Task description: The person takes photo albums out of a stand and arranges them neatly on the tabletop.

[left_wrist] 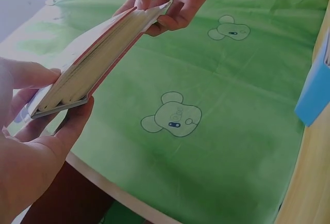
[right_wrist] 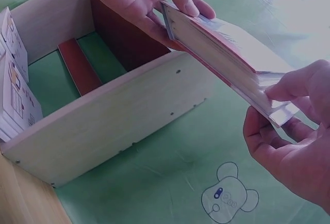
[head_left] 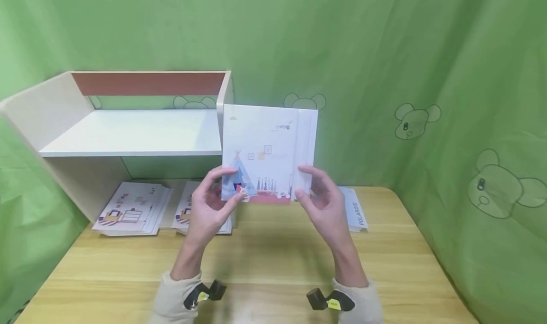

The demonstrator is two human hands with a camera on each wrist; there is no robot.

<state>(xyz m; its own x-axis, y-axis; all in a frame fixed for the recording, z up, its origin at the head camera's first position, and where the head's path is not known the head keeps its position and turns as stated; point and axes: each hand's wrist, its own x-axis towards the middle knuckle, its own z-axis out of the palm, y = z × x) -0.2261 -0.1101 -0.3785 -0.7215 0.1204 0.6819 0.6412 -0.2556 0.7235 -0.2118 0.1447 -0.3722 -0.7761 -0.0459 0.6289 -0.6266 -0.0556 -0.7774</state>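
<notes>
Two hands grasp a thick book: the left hand (head_left: 209, 203) grips its left edge, the right hand (head_left: 325, 203) its right. The book (head_left: 262, 141) is held up above a table (head_left: 265, 262), beside the shelf's right side. At the shelf's foot lie two piles (head_left: 130, 207); right of the shelf (head_left: 132, 131), a blue POLAROID item (head_left: 353, 210). Behind it hangs green curtain (head_left: 363, 53).

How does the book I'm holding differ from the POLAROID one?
The held book is gripped by the left hand and right hand above the desk; the POLAROID book rests on it. The held book's cover is mostly white; the POLAROID book's is light blue. Both have printing.
</notes>
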